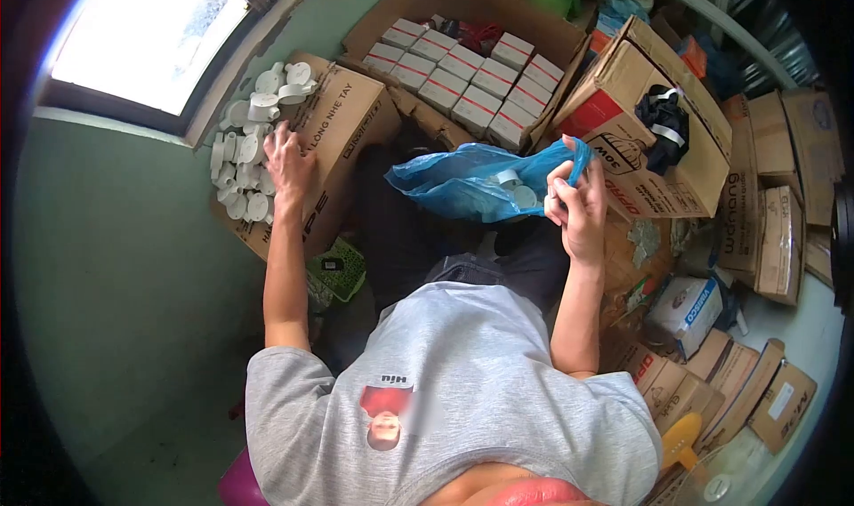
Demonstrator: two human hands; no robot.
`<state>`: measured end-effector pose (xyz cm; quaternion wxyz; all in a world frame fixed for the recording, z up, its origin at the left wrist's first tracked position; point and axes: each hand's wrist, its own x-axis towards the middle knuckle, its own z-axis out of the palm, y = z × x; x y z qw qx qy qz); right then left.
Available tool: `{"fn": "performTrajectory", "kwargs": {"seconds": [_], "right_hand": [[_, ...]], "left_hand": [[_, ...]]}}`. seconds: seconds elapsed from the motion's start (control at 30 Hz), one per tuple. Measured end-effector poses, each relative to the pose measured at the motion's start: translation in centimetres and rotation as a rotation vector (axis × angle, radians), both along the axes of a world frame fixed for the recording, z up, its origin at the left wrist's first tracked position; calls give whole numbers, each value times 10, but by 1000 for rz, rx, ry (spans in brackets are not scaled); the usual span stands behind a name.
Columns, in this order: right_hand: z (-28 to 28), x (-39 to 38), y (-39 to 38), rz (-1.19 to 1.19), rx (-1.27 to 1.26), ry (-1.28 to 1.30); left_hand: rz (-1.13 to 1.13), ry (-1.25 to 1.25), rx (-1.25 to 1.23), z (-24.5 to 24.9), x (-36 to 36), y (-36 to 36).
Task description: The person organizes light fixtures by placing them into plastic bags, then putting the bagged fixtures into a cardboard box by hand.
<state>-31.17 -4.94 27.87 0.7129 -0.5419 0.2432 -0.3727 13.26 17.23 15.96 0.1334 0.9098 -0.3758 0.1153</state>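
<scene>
My left hand (289, 164) reaches over a pile of white round plastic parts (258, 205) heaped on a cardboard box (342, 132). Its fingers are bent and apart at the pile's edge, and I see nothing clearly gripped in them. My right hand (580, 205) is closed on the edge of a blue plastic bag (454, 181), with a loop of the plastic around its raised fingers. The bag hangs with its mouth spread above my lap. A few similar white parts (516, 186) lie inside it.
Ahead stands an open carton (378, 12) with rows of small white boxes (463, 61) banded in red. A large carton (658, 181) with black cloth (665, 128) on it stands to the right. More cartons (778, 239) pile up at far right. A green basket (340, 273) sits below the left box.
</scene>
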Motion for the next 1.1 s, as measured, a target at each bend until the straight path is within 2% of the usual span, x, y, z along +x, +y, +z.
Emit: {"fn": "performTrajectory", "kwargs": {"seconds": [0.07, 0.13, 0.2, 0.3, 0.33, 0.4, 0.47, 0.53, 0.57, 0.63, 0.73, 0.8, 0.83, 0.87, 0.93, 0.97, 1.0, 1.07, 1.1], "right_hand": [[-2, -2, 1, 3, 1, 1], [-4, -2, 1, 19, 3, 6], [-2, 0, 2, 25, 5, 17], [-1, 1, 0, 43, -8, 35], [-1, 0, 1, 51, -9, 46], [-1, -1, 0, 67, 2, 54], [-1, 1, 0, 91, 12, 61], [-1, 4, 2, 120, -16, 117], [0, 4, 3, 126, -20, 121], [4, 3, 8, 154, -37, 144], [6, -2, 11, 176, -71, 163], [8, -5, 13, 169, -63, 152], [8, -7, 14, 168, -50, 143], [7, -10, 14, 163, -53, 142], [4, -13, 14, 156, -68, 111], [4, -14, 14, 156, -66, 109], [5, -16, 13, 131, -56, 88], [5, -21, 10, 106, -45, 68], [4, -23, 8, 53, -23, 36]], "left_hand": [[8, 0, -55, 0, 3, 0], [34, 41, -213, 8, 4, 1], [39, 4, -241, 19, -2, 0], [60, 404, -628, 71, -41, -9], [57, 407, -628, 83, -59, -10], [-260, 772, -887, 98, -93, -15], [-506, 971, -900, 108, -141, -36], [-875, 1124, -714, 101, -174, -59], [-1021, 1284, -684, 90, -189, -74], [-1094, 1525, -561, 75, -214, -103], [-1058, 1614, -432, 41, -232, -146], [-920, 1626, -312, 30, -241, -165], [-822, 1633, -346, 20, -248, -172], [-828, 1633, -343, 9, -250, -179], [-756, 1226, -137, -12, -251, -183], [-814, 1089, -180, -24, -251, -180], [-812, 1090, -177, -38, -248, -173], [-998, 770, 93, -58, -233, -155], [-881, 814, 461, -39, -226, -150]]}}
